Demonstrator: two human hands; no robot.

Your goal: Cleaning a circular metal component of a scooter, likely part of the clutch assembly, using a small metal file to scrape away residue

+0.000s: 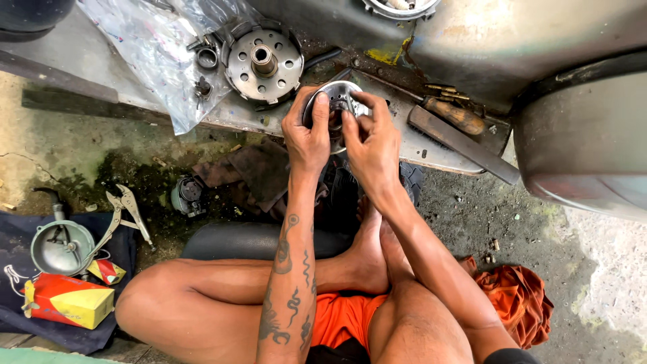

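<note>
Both hands up at the near edge of a metal ledge [431,152], gripping one round metal part [339,101] between them. Left hand [306,131] curled over the part's left rim, thumb on its face, fingers wrapped behind. Right hand [369,138] clamped on the right side, fingers bent over the top rim, thumb pressed near the hub. Part tilted toward the camera, held just above the ledge's near edge; touching the ledge or not, cannot tell.

Farther back on the ledge, left of the hands, a larger perforated disc [263,64] with a centre shaft, lying flat. Beside it to the left, a small ring [207,57], resting on a clear plastic sheet [155,54] draped over the ledge's left end. Right of the hands, a wooden-handled tool [457,116] and a flat metal bar [461,145], both running toward the ledge's right corner.

Below the ledge, on the ground: dark rags [253,172], a small dark engine piece [187,195], pliers [125,209]. On a dark cloth at the lower left, a round grey cover [62,248] and a red and yellow box [67,300]. Orange cloth [515,296] at the lower right. Bare crossed legs beneath the arms, feet close under the ledge.
</note>
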